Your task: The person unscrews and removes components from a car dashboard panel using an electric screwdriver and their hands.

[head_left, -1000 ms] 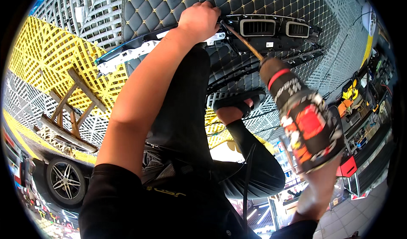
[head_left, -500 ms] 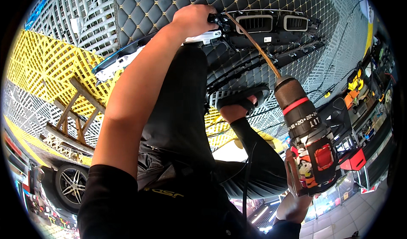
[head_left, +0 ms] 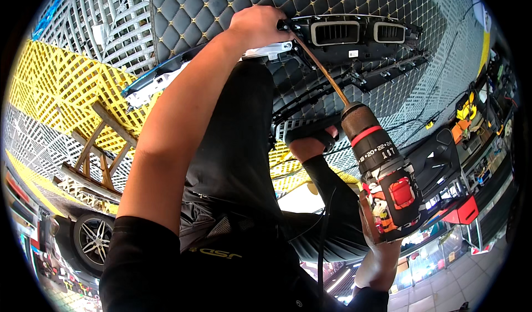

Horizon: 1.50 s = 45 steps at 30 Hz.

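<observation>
My left hand [head_left: 259,25] is closed on the left end of a long black dashboard trim panel [head_left: 366,53] with two framed air vents [head_left: 336,33]. Its fingertips are partly hidden. My right hand [head_left: 368,219] grips a cordless drill [head_left: 385,171] with a red ring and a sticker-covered body; the drill hides most of that hand. A long, brownish drill bit [head_left: 321,68] slants from the chuck up and left, its tip at the panel end beside my left fingers. Whether the tip touches the panel I cannot tell. Beneath my left forearm lies a white-and-black strip [head_left: 160,83].
A quilted black mat [head_left: 188,13] lies under the panel, over grey and yellow grid flooring [head_left: 61,71]. My sandalled foot [head_left: 310,146] is near more black trim strips. A wooden stool [head_left: 102,151] and a car wheel [head_left: 94,240] are at left, a red box [head_left: 461,209] at right.
The drill has swung left, and its bit tip has dropped slightly along the panel's end. My left hand and the panel have shifted a little to the right.
</observation>
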Each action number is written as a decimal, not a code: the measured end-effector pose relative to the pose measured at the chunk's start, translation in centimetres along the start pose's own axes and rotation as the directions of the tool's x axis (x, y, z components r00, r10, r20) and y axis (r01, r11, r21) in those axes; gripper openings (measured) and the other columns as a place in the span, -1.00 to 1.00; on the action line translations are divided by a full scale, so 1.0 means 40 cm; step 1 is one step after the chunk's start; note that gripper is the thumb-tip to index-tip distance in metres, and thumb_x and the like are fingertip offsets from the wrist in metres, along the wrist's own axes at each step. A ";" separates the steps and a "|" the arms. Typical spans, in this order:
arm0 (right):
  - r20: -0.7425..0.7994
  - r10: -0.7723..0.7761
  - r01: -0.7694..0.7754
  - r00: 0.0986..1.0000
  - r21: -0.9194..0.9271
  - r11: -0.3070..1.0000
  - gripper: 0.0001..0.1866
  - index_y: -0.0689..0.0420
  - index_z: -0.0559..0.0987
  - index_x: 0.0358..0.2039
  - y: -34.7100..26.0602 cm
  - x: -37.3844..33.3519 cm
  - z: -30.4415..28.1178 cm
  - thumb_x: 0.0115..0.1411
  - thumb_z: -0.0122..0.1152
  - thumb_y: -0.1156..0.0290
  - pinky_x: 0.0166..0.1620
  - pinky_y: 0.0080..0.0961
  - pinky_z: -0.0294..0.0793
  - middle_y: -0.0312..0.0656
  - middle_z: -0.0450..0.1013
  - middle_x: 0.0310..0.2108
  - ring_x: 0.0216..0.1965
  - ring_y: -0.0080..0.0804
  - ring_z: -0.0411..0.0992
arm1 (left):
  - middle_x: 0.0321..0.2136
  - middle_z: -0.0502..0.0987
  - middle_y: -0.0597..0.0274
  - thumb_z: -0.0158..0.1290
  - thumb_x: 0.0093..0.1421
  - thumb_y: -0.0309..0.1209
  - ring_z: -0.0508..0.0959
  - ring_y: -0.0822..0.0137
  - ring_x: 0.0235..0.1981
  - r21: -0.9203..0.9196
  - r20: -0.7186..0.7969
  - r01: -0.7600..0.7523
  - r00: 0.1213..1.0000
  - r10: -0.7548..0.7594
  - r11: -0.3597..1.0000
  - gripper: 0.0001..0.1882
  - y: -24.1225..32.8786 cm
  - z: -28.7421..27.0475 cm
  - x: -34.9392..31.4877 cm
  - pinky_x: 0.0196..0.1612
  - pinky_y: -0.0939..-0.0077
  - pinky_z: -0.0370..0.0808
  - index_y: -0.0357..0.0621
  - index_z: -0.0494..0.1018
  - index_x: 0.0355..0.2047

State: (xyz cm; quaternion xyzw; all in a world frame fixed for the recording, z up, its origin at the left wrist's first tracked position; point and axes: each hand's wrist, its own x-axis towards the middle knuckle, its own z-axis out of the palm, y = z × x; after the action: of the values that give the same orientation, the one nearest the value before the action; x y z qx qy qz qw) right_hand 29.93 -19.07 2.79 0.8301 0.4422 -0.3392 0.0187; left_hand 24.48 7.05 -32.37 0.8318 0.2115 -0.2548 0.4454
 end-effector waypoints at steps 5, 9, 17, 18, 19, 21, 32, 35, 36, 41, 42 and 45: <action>0.058 -0.070 0.077 0.996 -0.138 0.987 -0.52 0.02 0.67 0.05 0.011 -0.023 -0.005 0.05 0.44 0.53 0.14 -0.07 0.52 -0.04 0.56 0.03 0.03 -0.05 0.57 | -0.02 0.64 0.31 0.16 0.24 0.06 0.59 0.17 0.09 0.025 -0.011 0.027 1.000 -0.027 0.999 -0.54 0.003 0.014 0.003 0.07 0.21 0.58 0.17 0.62 0.06; 0.092 -0.097 0.113 0.991 -0.194 0.975 -0.52 -0.02 0.69 0.03 0.011 -0.028 -0.017 0.04 0.43 0.55 0.17 -0.01 0.50 -0.02 0.55 0.06 0.06 0.01 0.55 | -0.04 0.65 0.27 0.16 0.25 0.03 0.60 0.15 0.07 0.049 0.003 0.029 1.000 -0.029 0.998 -0.55 0.008 0.012 0.003 0.08 0.19 0.58 0.17 0.62 0.06; 0.100 -0.130 0.150 0.986 -0.217 0.965 -0.56 -0.06 0.70 0.01 0.000 0.010 -0.034 0.09 0.41 0.57 0.13 0.01 0.55 0.03 0.54 0.06 0.08 0.04 0.55 | -0.10 0.67 0.24 0.17 0.25 -0.03 0.62 0.12 0.03 0.039 -0.049 0.016 0.999 -0.014 0.999 -0.61 0.010 0.025 -0.005 0.07 0.20 0.59 0.16 0.62 0.02; 0.108 -0.124 0.146 0.986 -0.223 0.964 -0.57 -0.06 0.70 0.01 -0.008 0.025 -0.045 0.10 0.42 0.57 0.13 0.01 0.55 0.04 0.53 0.07 0.08 0.04 0.55 | -0.10 0.67 0.24 0.17 0.25 -0.04 0.62 0.12 0.03 0.040 -0.054 0.015 0.998 -0.012 0.999 -0.61 0.012 0.024 -0.007 0.07 0.20 0.59 0.16 0.62 0.02; 0.112 -0.115 0.138 0.987 -0.220 0.966 -0.53 -0.02 0.63 0.08 -0.008 0.035 -0.054 0.13 0.41 0.55 0.15 -0.03 0.54 0.05 0.51 0.10 0.10 0.02 0.54 | -0.10 0.67 0.24 0.18 0.25 -0.05 0.62 0.12 0.02 0.045 -0.051 0.021 0.999 -0.019 0.999 -0.62 0.014 0.022 -0.008 0.07 0.20 0.59 0.16 0.62 0.02; 0.034 -0.018 0.022 0.999 -0.130 0.991 -0.43 0.06 0.49 0.22 0.025 0.006 -0.064 0.18 0.39 0.51 0.20 -0.10 0.50 0.06 0.47 0.17 0.15 -0.02 0.51 | -0.11 0.67 0.24 0.18 0.26 -0.06 0.62 0.12 0.02 0.051 -0.044 0.035 0.998 -0.033 0.998 -0.62 0.016 0.018 -0.010 0.07 0.21 0.59 0.15 0.62 0.03; 0.198 -0.108 0.116 0.974 -0.031 0.993 -0.26 0.18 0.44 0.26 -0.082 0.313 -0.272 0.05 0.50 0.36 0.10 -0.27 0.54 0.01 0.52 0.05 0.03 -0.15 0.56 | -0.13 0.69 0.20 0.16 0.25 0.04 0.64 0.11 0.00 0.072 -0.087 0.024 0.996 -0.018 0.997 -0.52 0.006 0.047 0.014 0.04 0.21 0.60 0.11 0.60 0.07; 0.227 -0.079 0.094 0.971 -0.055 0.994 -0.24 0.19 0.46 0.22 -0.116 0.333 -0.285 -0.01 0.54 0.33 0.05 -0.30 0.56 -0.01 0.55 -0.01 -0.03 -0.18 0.59 | -0.12 0.69 0.20 0.16 0.25 0.03 0.64 0.11 0.00 0.048 -0.071 0.007 0.997 -0.004 0.999 -0.53 0.020 0.041 0.016 0.03 0.22 0.60 0.13 0.60 0.07; 0.241 -0.107 0.118 0.965 -0.034 0.992 -0.23 0.20 0.47 0.21 -0.111 0.348 -0.273 -0.03 0.56 0.32 0.04 -0.31 0.56 -0.02 0.56 -0.03 -0.05 -0.19 0.60 | -0.12 0.68 0.21 0.16 0.25 0.03 0.63 0.11 0.01 0.060 -0.057 0.037 0.998 -0.034 0.997 -0.54 0.005 0.040 0.010 0.03 0.22 0.60 0.14 0.60 0.07; 0.282 -0.073 0.083 0.957 -0.022 0.996 -0.20 0.22 0.52 0.15 -0.152 0.385 -0.232 -0.13 0.62 0.26 -0.04 -0.37 0.60 -0.05 0.60 -0.14 -0.14 -0.24 0.65 | -0.09 0.68 0.23 0.17 0.24 0.00 0.62 0.12 0.02 0.055 -0.013 0.083 0.997 -0.082 0.995 -0.56 -0.006 0.041 0.009 0.05 0.22 0.58 0.18 0.60 0.08; 0.289 -0.053 0.065 0.956 -0.030 0.997 -0.19 0.23 0.53 0.14 -0.162 0.385 -0.233 -0.16 0.64 0.25 -0.05 -0.38 0.61 -0.06 0.61 -0.16 -0.16 -0.25 0.66 | -0.09 0.68 0.23 0.18 0.24 0.00 0.62 0.12 0.03 0.049 -0.020 0.074 0.997 -0.073 0.996 -0.56 -0.001 0.040 0.008 0.05 0.22 0.58 0.18 0.60 0.08; 0.288 -0.060 0.087 0.956 -0.083 0.993 -0.17 0.23 0.55 0.12 -0.171 0.380 -0.244 -0.20 0.66 0.21 -0.10 -0.41 0.62 -0.08 0.63 -0.21 -0.21 -0.27 0.68 | -0.08 0.67 0.23 0.19 0.23 -0.01 0.62 0.12 0.03 0.045 -0.048 0.052 0.998 -0.050 0.998 -0.56 0.003 0.039 0.005 0.06 0.22 0.58 0.17 0.60 0.07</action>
State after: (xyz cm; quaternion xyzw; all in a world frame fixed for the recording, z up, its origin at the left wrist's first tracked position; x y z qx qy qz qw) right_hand 35.92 -0.72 3.31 0.7537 0.4809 -0.4345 0.1090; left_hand 24.33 5.70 -33.14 0.8420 0.2373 -0.2515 0.4142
